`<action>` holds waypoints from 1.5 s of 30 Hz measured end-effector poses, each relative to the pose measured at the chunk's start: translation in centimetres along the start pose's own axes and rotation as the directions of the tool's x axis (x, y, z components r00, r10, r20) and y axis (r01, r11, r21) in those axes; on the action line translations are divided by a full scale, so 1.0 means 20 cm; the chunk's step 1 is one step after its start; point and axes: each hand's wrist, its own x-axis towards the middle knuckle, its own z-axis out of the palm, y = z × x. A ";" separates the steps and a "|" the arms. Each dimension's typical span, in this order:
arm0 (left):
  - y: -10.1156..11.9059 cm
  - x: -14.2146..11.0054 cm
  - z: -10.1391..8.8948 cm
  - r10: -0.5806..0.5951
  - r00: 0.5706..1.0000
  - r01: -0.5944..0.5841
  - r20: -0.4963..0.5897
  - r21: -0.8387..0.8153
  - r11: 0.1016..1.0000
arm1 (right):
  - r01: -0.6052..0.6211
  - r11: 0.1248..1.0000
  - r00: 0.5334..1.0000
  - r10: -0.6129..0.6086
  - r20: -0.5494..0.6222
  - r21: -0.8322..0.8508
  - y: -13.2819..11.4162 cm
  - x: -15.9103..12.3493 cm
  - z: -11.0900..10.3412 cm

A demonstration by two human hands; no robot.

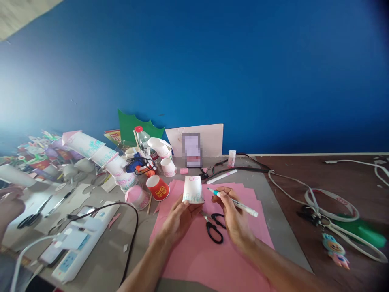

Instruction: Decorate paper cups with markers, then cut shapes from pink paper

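Note:
My left hand (179, 217) grips a white paper cup (193, 187) near its lower, wider rim; the cup is upside down. Green marks run along that rim, and a small pink outline is drawn near the narrow end. In my right hand (232, 215) is a marker pen (240, 204) with a teal collar, its tip pointing at the cup but apart from it. Below the hands, black-handled scissors (214, 232) lie on stacked pink paper (206, 263), their blades partly hidden by my left hand.
Left stand a red paper cup (157, 187), a leaning cup tower (105, 156) and a power strip (69, 259). A phone (192, 150) leans at the back near a capped marker (221, 177). Cables and a keychain figure (335, 249) lie right. Another person's hand (12, 207) shows far left.

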 end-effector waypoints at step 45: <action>-0.14 0.02 0.02 0.266 0.923 -0.359 0.279 0.367 0.858 | 0.328 0.900 0.945 -0.311 0.102 -0.287 -0.14 -0.01 -0.01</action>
